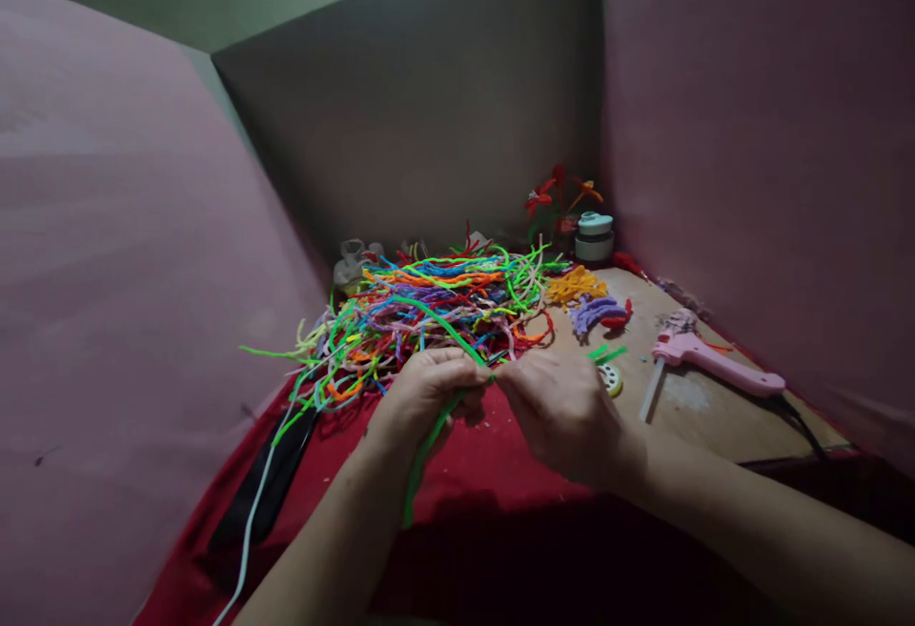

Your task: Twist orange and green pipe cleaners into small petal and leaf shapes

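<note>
My left hand (438, 386) pinches a bright green pipe cleaner (444, 323) between thumb and fingers. One length of it arcs up and to the left over the pile, and another hangs down below the hand. My right hand (561, 407) is closed with its fingertips at the same spot, meeting the left thumb on the green stem. The exact join or bend there is hidden by the fingers. Just beyond both hands lies a large heap of multicoloured pipe cleaners (429, 280).
A pink glue gun (721, 361) with a clear glue stick rests on a brown board (686, 407) at right. Orange (576, 285) and purple pipe-cleaner bundles (597, 313) lie behind it. A lidded jar (594, 237) stands at the back. A white cable (252, 521) crosses a black phone-like slab (268, 483) at left.
</note>
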{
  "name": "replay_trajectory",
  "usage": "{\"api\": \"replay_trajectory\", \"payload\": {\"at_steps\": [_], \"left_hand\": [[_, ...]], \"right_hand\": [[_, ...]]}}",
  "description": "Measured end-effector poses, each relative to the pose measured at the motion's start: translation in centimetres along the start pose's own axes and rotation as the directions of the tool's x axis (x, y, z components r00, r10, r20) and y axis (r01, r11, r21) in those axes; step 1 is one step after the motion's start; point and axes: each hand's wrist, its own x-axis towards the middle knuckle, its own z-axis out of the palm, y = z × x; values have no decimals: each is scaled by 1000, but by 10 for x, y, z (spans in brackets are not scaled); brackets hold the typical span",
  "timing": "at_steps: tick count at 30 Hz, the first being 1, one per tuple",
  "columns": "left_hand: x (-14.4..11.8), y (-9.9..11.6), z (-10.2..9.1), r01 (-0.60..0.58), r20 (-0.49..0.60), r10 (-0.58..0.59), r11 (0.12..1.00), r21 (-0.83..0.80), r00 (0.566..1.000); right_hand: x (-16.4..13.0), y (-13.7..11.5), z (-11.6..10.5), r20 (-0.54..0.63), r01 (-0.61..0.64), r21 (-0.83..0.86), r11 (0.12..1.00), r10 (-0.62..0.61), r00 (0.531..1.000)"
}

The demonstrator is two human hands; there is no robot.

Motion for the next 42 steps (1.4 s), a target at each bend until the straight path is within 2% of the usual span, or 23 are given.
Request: {"api": "replay_trajectory", "payload": {"at_steps": [3, 5, 6, 8, 10, 11, 12, 13, 15, 17, 19, 20, 22, 24, 25, 27, 29, 31, 34, 37, 39, 42], "left_hand": [[-11, 6, -3, -72, -62, 83, 983, 169, 995], [-20, 10, -4, -175, -124, 220, 939, 295, 968], [-25, 11, -4, -252, -141, 323, 894, 371, 936], [-33, 11, -3, -429, -83, 557, 719, 547, 827], [-36, 11, -3, -556, 66, 740, 441, 705, 670], [-36, 10, -3, -578, 150, 781, 303, 758, 607], [-35, 10, -3, -577, 210, 796, 202, 791, 568], [-34, 10, -3, -564, 248, 799, 134, 815, 548], [-33, 12, -2, -551, 306, 784, 55, 833, 540], [-33, 16, -2, -569, 369, 743, 20, 822, 558], [-35, 19, 0, -600, 398, 675, 82, 796, 620], [-36, 21, 1, -600, 373, 638, 177, 780, 673], [-36, 21, 3, -520, 256, 518, 464, 717, 816], [-33, 20, 4, -357, 126, 344, 768, 532, 930], [-30, 19, 5, -271, 93, 255, 875, 402, 962], [-23, 16, 4, -161, 91, 147, 972, 171, 985], [-17, 14, 2, -150, 96, 141, 984, 98, 985], [-13, 14, -1, -189, 63, 180, 964, 184, 982], [-9, 15, -4, -264, -21, 296, 879, 398, 955], [-4, 15, -5, -330, -68, 415, 804, 495, 907], [1, 15, -8, -366, -86, 464, 788, 494, 882], [9, 15, -16, -385, -112, 488, 792, 473, 866]], "right_hand": [[4, -3, -6, 48, -199, 228, 953, 193, 980], [9, -6, -12, 125, -372, 418, 829, 353, 927], [11, -7, -14, 182, -452, 512, 731, 421, 888], [15, -8, -18, 307, -564, 652, 507, 503, 808], [18, -9, -18, 398, -609, 721, 331, 521, 755], [19, -10, -18, 424, -615, 739, 277, 519, 742], [19, -10, -17, 438, -615, 750, 242, 515, 737], [20, -11, -17, 447, -615, 756, 225, 508, 736], [19, -12, -16, 450, -613, 755, 234, 496, 743], [18, -14, -17, 429, -602, 744, 288, 484, 762], [17, -17, -18, 377, -577, 712, 399, 477, 794], [16, -19, -19, 331, -551, 684, 478, 470, 818], [14, -23, -19, 201, -456, 589, 667, 426, 882], [11, -26, -16, 42, -306, 446, 841, 322, 946], [10, -27, -14, -25, -232, 362, 903, 259, 966], [9, -25, -8, -113, -124, 201, 972, 148, 983], [10, -21, -1, -145, -84, 96, 992, 98, 985], [13, -15, 6, -143, -98, 63, 993, 106, 984], [18, -7, 14, -117, -169, 125, 978, 184, 976], [25, -2, 19, -91, -255, 247, 935, 284, 954], [32, 0, 18, -27, -337, 392, 856, 377, 926], [42, 6, 15, 251, -519, 591, 617, 471, 846]]}}
